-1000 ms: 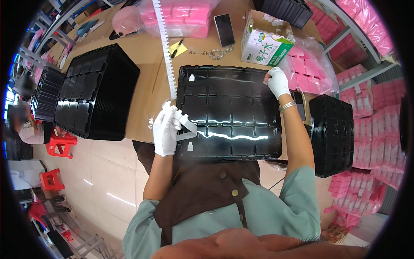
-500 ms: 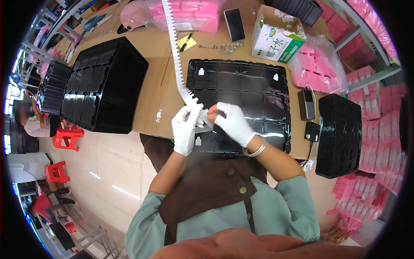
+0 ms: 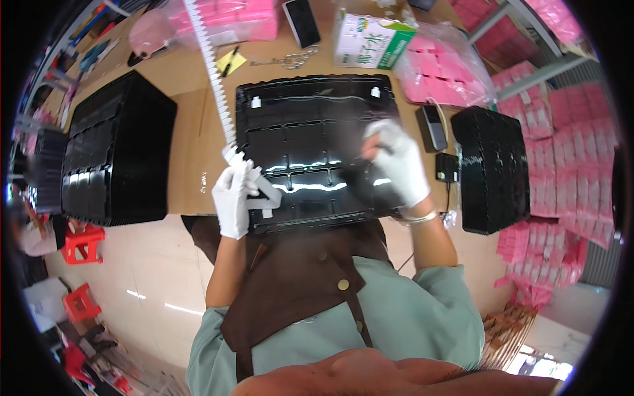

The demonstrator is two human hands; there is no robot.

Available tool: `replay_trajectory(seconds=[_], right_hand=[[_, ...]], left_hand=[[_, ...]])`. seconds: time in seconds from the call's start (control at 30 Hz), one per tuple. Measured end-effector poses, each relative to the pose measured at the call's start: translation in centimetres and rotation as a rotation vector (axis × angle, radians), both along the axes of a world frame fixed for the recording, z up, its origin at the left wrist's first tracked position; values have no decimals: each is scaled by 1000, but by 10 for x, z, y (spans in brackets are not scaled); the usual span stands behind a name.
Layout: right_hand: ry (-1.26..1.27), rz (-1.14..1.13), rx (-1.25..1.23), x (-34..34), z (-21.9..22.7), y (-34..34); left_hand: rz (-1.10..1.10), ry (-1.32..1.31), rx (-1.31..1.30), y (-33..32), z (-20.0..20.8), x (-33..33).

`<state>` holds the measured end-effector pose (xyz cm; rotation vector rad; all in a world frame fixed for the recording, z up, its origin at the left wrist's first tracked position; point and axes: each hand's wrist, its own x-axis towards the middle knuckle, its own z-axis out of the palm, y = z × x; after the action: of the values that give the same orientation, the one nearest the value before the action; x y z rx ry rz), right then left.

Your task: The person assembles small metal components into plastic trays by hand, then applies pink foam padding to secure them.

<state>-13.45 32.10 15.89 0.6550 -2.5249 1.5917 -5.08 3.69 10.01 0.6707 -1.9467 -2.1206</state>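
Observation:
A black plastic tray [image 3: 310, 142] lies on the cardboard-topped table in front of me. Small white stickers sit at its far left corner [image 3: 256, 102], far right corner [image 3: 375, 92] and near left corner [image 3: 267, 213]. My left hand [image 3: 232, 201], in a white glove, is closed around a long white sticker strip [image 3: 214, 72] at the tray's left edge. A bare grey-white tail of backing [image 3: 269, 193] hangs from it over the tray. Above the tray's right side is my right hand [image 3: 399, 162], gloved with bare fingertips, pinched and blurred by motion. What its fingertips hold cannot be made out.
Stacks of black trays stand at the left [image 3: 122, 152] and right [image 3: 492, 168]. Beyond my tray are a phone [image 3: 302, 23], a bead chain [image 3: 297, 59], a white-green carton [image 3: 370, 41] and bagged pink pieces [image 3: 442, 69]. A small dark device [image 3: 432, 127] lies right of the tray.
My right hand has left the strip beside my left hand and moved right over the tray. My left hand still grips the strip. The whole view has shifted, so things appear further left.

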Motion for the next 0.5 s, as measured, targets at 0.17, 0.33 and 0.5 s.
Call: replay_trajectory(seconds=[0.17,0.33,0.5], right_hand=[[-76,79,706,21,-24,80],[-35,-40,807,42,-48,70],[-122,-101,922,35,-45,64]], left_hand=[[10,26,9,5,-10,1],[0,3,14,6,-9,-1],[3,-7,-23,10,-8,0]])
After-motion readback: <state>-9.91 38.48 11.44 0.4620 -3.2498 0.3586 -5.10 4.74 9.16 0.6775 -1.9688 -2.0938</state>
